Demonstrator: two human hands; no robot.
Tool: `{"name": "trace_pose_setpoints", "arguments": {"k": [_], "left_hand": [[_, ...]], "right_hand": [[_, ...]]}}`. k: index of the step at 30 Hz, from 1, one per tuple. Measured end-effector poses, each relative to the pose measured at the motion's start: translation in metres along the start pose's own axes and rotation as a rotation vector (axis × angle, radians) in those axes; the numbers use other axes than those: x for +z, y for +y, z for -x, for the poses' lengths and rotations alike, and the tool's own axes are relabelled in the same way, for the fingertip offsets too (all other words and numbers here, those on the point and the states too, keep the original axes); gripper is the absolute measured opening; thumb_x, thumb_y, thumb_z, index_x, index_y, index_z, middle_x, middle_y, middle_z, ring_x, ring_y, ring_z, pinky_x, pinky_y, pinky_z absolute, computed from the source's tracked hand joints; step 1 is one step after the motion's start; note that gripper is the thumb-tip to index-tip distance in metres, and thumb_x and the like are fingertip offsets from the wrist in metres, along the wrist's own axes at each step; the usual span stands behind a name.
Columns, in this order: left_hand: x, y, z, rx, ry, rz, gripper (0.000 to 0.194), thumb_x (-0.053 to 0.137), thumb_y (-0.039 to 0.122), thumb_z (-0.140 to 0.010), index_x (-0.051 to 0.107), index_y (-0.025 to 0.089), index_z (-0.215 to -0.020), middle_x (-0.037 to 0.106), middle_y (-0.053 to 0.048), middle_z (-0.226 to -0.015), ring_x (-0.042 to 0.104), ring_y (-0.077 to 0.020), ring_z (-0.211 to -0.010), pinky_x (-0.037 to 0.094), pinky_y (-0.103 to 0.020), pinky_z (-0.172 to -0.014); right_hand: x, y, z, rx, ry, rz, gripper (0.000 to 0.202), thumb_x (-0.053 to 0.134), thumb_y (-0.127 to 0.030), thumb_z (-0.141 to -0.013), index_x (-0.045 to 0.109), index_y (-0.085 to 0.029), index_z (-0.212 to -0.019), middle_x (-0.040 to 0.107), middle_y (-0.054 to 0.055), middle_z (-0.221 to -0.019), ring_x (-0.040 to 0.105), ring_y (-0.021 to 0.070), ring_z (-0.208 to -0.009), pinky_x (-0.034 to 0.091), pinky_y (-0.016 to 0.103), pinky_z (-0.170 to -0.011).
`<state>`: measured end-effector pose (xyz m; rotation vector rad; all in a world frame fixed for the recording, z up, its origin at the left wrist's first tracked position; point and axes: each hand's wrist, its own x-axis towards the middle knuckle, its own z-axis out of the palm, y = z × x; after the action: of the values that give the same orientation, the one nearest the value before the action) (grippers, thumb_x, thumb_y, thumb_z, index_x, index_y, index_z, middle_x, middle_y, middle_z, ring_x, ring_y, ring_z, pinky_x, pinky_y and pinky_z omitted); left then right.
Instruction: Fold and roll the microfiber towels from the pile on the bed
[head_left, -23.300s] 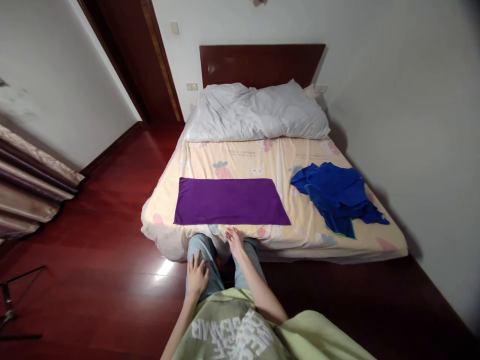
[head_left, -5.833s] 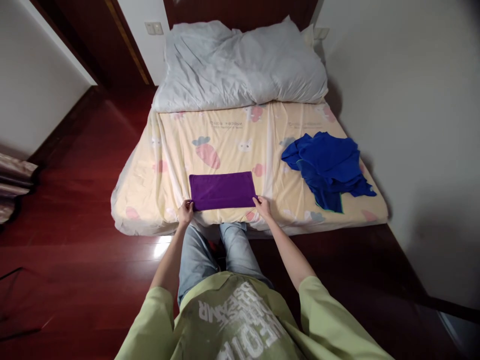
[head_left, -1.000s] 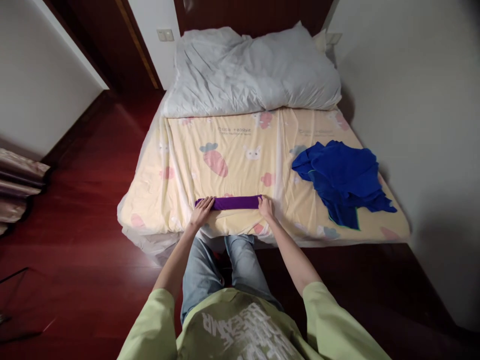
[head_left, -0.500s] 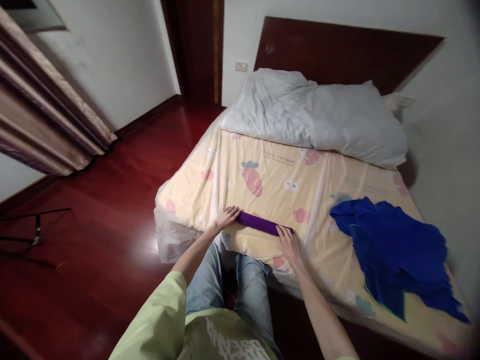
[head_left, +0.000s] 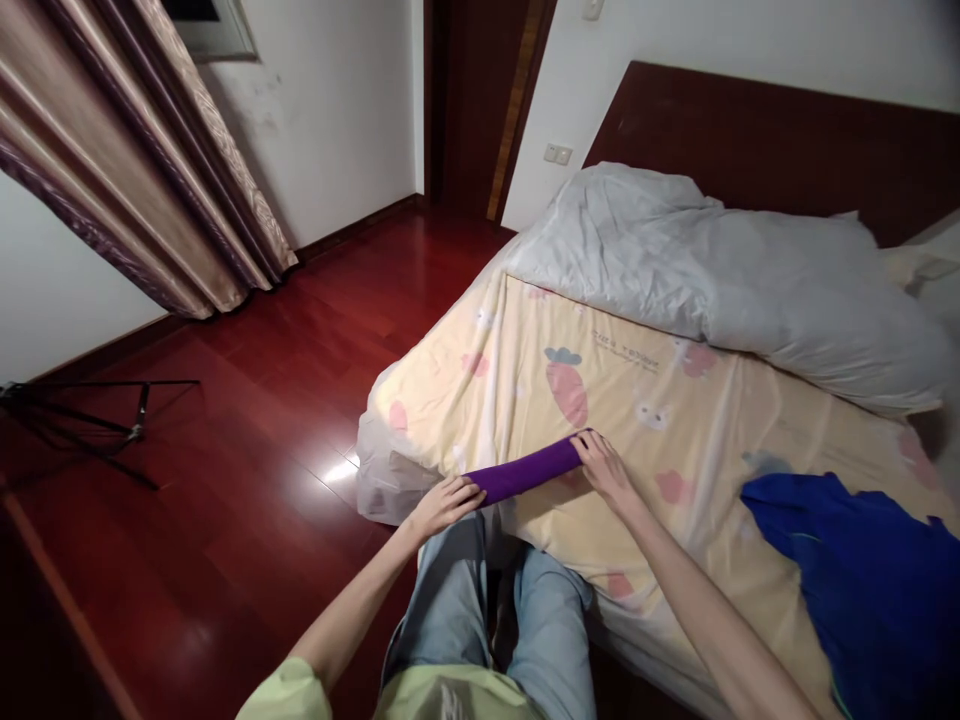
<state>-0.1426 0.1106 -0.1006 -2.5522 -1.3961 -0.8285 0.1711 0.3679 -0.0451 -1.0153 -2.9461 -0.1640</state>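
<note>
At the near edge of the bed (head_left: 720, 425), the purple cloth (head_left: 529, 472), a narrow strip, slanted between two hands. The left hand (head_left: 444, 506) had its grip pinching one end; the right hand (head_left: 604, 468) pinched the end farther over the bed. Blue cloth (head_left: 877, 580) lay crumpled there.

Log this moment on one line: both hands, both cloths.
left hand: holds purple cloth, left end | right hand: holds purple cloth, right end | purple cloth: narrow strip | blue cloth: crumpled on bed

Hands have free passage over the sheet (head_left: 517, 410) between the purple cloth (head_left: 529, 472) and white quilt (head_left: 750, 280); a blue cloth (head_left: 885, 590) blocks the right.
</note>
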Motion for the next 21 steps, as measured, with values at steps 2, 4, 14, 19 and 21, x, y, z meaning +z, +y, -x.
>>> {"name": "trace_pose_setpoints", "arguments": {"k": [2, 4, 14, 19, 21], "left_hand": [[-0.006, -0.015, 0.024, -0.045, 0.035, -0.051, 0.041, 0.044, 0.014, -0.105, 0.056, 0.012, -0.144, 0.070, -0.016, -0.122, 0.062, -0.0251, -0.116, 0.054, -0.038, -0.097], [-0.012, -0.042, 0.041, -0.125, 0.053, -0.103, 0.043, 0.044, 0.014, -0.104, 0.057, 0.015, -0.144, 0.069, -0.016, -0.120, 0.062, -0.0255, -0.113, 0.054, -0.040, -0.095], [-0.008, -0.206, 0.041, -0.408, -0.036, -0.240, 0.043, 0.052, 0.010, -0.094, 0.067, 0.019, -0.134, 0.067, -0.013, -0.121, 0.061, -0.0269, -0.110, 0.052, -0.045, -0.098], [0.014, -0.208, 0.065, -0.427, -0.012, -0.204, 0.043, 0.051, 0.013, -0.097, 0.065, 0.018, -0.137, 0.068, -0.014, -0.127, 0.060, -0.0271, -0.117, 0.050, -0.045, -0.103], [0.010, -0.210, 0.071, -0.419, 0.008, -0.187, 0.041, 0.052, 0.016, -0.097, 0.066, 0.020, -0.136, 0.069, -0.013, -0.128, 0.060, -0.0269, -0.120, 0.050, -0.044, -0.104]], "right_hand": [[-0.011, -0.024, -0.068, -0.075, 0.005, -0.014, 0.051, 0.045, 0.002, -0.082, 0.065, -0.015, -0.125, 0.064, 0.019, -0.123, 0.054, 0.0332, -0.118, 0.045, 0.044, -0.101], [-0.024, -0.051, -0.145, -0.137, 0.039, -0.054, 0.049, 0.043, 0.002, -0.086, 0.064, -0.013, -0.128, 0.063, 0.021, -0.128, 0.052, 0.0337, -0.121, 0.042, 0.045, -0.105], [-0.006, -0.153, -0.331, -0.120, 0.017, -0.338, 0.060, 0.043, 0.005, -0.089, 0.060, -0.019, -0.142, 0.048, 0.013, -0.160, 0.037, 0.0299, -0.153, 0.023, 0.058, -0.127], [0.041, -0.165, -0.214, -0.246, -0.100, -0.425, 0.061, 0.053, -0.002, -0.089, 0.056, -0.016, -0.148, 0.036, 0.015, -0.167, 0.030, 0.0288, -0.158, 0.025, 0.053, -0.130], [0.046, -0.159, -0.150, -0.220, -0.054, -0.513, 0.060, 0.051, -0.007, -0.092, 0.054, -0.019, -0.150, 0.035, 0.013, -0.168, 0.030, 0.0268, -0.158, 0.027, 0.053, -0.130]]}}
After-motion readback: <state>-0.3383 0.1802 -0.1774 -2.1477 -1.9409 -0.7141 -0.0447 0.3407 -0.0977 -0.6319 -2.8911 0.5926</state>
